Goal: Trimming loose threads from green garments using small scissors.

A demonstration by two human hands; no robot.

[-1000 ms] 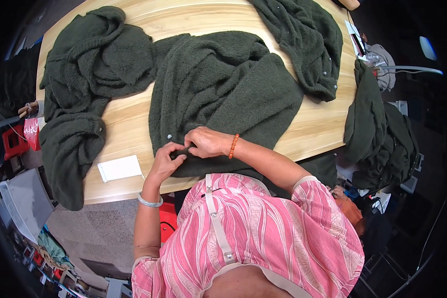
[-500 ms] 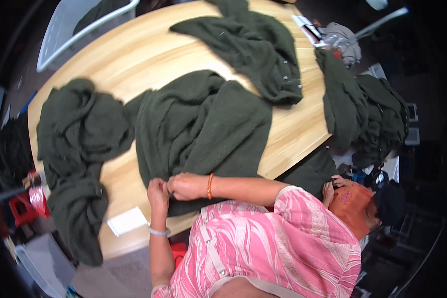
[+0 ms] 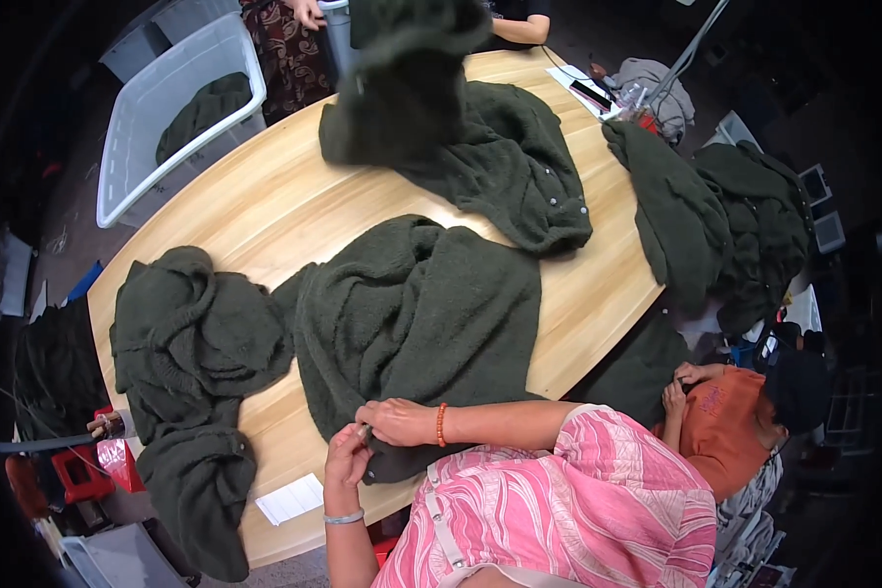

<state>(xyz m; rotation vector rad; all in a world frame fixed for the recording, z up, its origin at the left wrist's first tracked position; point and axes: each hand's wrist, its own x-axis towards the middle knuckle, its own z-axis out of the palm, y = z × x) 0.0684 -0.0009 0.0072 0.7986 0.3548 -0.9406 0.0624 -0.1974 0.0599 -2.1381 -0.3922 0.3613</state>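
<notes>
A dark green fleece garment [image 3: 431, 304] lies spread in loose folds on the wooden table in front of me. At its near edge, my left hand [image 3: 347, 457] and my right hand [image 3: 400, 421] are close together, fingers pinched on the fabric. A small greyish spot shows between the fingertips, too small to name. My left wrist has a pale bangle, my right an orange bead bracelet. More dark green fleece [image 3: 191, 328] lies to the left, hanging over the table's near edge. Beside my left hand rests a white paper [image 3: 290, 501].
Across the table [image 3: 265, 186], a garment with snaps [image 3: 524, 167] lies below a blurred, lifted dark green garment [image 3: 402, 88]. A clear bin [image 3: 181, 118] stands far left. Garments are heaped at right [image 3: 735, 220]. A co-worker in orange [image 3: 720, 421] sits at my right; others stand across.
The view has shifted, so the table sits lower in the picture. Across the table, a dark green garment is now raised and blurred. My hands stay together at the garment's near edge.
</notes>
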